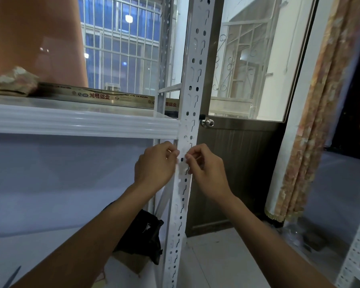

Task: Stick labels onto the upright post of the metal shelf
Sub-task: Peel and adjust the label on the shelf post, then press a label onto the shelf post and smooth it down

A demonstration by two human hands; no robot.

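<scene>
Pinching a small white label [182, 170] by its two side edges, left hand [155, 166] and right hand [206, 170] curled closed on it, probably to keep it straight. Flat against the perforated upright post [192, 84], just under the white shelf beam [81, 122]. Pressing down not yet finished, as it seems.

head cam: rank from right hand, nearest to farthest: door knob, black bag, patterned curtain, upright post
From the right hand:
1. Upright post: at the fingertips, just left of the hand.
2. Door knob: above the hand, right of the post.
3. Black bag: lower left, under the shelf.
4. Patterned curtain: far right, by the door frame.
</scene>
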